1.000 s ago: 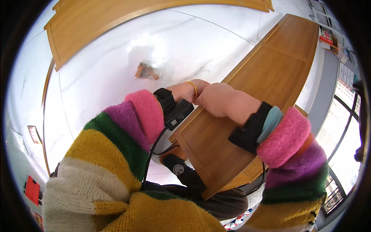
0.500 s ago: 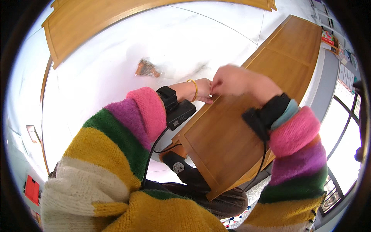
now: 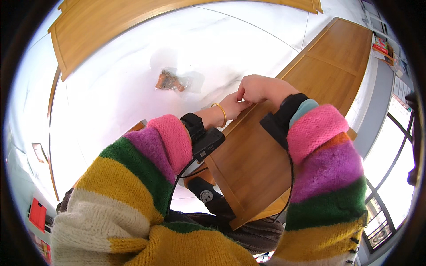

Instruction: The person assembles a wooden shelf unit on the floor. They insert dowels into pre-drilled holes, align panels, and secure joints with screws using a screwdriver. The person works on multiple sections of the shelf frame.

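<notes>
A long brown wooden panel [image 3: 248,155] with a raised frame edge stretches from near my lap toward the far right. At its left edge my two hands meet. My left hand [image 3: 231,106], with a gold bangle at the wrist, has its fingertips closed at the edge, partly covered by the other hand. From above, my right hand [image 3: 259,90] bends down in a pinch, its fingertips against the left ones. Whatever small thing lies between the fingers is hidden.
On the white marbled floor lies a clear plastic bag [image 3: 171,80] with orange-brown pieces inside. Another wooden panel [image 3: 115,24] spans the far left. Black cables [image 3: 291,186] hang from both wrist devices. A red box [image 3: 37,215] is at the lower left.
My right forearm has swung left and inward, and its hand has settled from a blur. The left hand has shifted slightly up the edge. Both hands remain together at the panel edge.
</notes>
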A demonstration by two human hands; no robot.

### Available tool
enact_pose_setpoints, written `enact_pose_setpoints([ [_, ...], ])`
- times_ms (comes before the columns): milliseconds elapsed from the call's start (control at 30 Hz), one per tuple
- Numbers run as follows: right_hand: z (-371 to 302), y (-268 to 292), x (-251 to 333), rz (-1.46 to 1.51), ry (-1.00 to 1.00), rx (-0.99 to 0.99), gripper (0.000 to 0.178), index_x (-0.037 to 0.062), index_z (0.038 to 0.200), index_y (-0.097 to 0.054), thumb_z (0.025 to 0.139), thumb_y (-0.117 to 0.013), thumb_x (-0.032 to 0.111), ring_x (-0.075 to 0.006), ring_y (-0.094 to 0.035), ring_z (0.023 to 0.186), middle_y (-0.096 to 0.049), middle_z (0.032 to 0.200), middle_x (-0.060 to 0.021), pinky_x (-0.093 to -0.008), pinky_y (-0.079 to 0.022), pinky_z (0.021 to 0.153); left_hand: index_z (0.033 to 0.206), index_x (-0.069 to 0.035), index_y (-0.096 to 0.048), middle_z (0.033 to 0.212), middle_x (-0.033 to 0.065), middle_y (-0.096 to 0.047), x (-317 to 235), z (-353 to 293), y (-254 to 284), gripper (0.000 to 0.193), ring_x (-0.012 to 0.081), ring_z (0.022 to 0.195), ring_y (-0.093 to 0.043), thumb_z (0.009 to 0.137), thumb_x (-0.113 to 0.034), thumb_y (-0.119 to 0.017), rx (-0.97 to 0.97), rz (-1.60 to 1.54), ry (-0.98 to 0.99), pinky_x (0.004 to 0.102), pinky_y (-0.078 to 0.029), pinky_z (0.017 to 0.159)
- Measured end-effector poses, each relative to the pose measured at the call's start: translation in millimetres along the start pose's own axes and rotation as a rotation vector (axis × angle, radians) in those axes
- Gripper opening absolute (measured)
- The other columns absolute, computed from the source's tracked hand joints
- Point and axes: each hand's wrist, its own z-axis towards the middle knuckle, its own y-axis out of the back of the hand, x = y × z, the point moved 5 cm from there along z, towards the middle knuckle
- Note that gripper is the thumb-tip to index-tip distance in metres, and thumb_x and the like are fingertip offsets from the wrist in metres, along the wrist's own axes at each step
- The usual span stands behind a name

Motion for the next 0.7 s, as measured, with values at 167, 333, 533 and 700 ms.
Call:
enact_pose_setpoints([
  [167,12,-2,-15,0.036,-0.021,-0.01,0.025,0.0058,0.089,-0.07,0.071,-0.052,0.004,-0.0214,-0.06,0.065,-0.066,0.075,-0.0115,-0.0327,-0.048,0.061,0.11,-0.006,-0.056,0.095,0.0021,-0.06,0,9,-1,0.031,0.0094,0.086,-0.05,0.09,-0.03,-0.052,-0.041,0.081,-0.11,0.025,-0.041,0.076],
  [333,14,-3,-21,0.139,-0.078,0.047,0.019,0.0009,0.081,-0.069,0.07,-0.055,0.008,-0.0203,-0.058,0.062,-0.064,0.068,-0.0117,-0.0326,-0.047,0.06,0.131,-0.005,-0.035,0.115,0.0075,-0.056,9,23,-3,0.05,0.0118,0.106,-0.05,0.089,-0.021,-0.055,-0.079,-0.04,-0.262,0.0294,-0.04,0.091],
  [533,16,-2,-23,0.152,-0.071,-0.018,0.015,0.0006,0.075,-0.068,0.066,-0.061,0.009,-0.0207,-0.057,0.057,-0.063,0.065,-0.0117,-0.0334,-0.046,0.055,0.14,-0.007,-0.02,0.112,0.0111,-0.057,-8,10,-5,0.067,0.0133,0.103,-0.053,0.087,-0.021,-0.058,-0.213,0.092,-0.363,0.0285,-0.042,0.089],
  [700,7,42,-34,-0.182,-0.184,-0.416,0.016,0.0028,0.081,-0.066,0.066,-0.06,0.006,-0.0215,-0.062,0.065,-0.064,0.069,-0.0122,-0.0322,-0.05,0.062,0.136,-0.006,-0.032,0.091,0.0086,-0.065,-5,1,-3,0.058,0.0127,0.079,-0.058,0.088,-0.025,-0.057,-0.189,0.185,-0.085,0.0286,-0.046,0.075],
])
